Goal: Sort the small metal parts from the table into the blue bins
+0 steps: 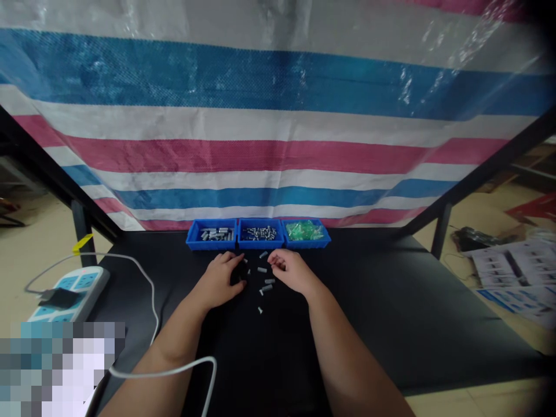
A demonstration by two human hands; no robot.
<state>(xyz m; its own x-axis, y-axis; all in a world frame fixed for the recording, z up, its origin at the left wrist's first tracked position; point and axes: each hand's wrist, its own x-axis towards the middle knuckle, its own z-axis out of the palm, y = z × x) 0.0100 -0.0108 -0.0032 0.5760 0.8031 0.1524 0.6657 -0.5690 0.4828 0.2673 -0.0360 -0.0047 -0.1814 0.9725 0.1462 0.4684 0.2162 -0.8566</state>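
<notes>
The right grip, fingers curled together, pinching nothing I can make out, sits nearer than the left grip to a small grey peg lying crosswise between them

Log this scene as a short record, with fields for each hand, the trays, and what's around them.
Left hand: curled, palm down on the black tabletop, beside loose grey pieces
Right hand: fingers curled, next to the same pieces; anything held is too small to tell
Trays: three blue trays in a row, holding grey cylinders, silver screws and green plastic parts
Rest: white power strip, striped tarpaulin
</notes>
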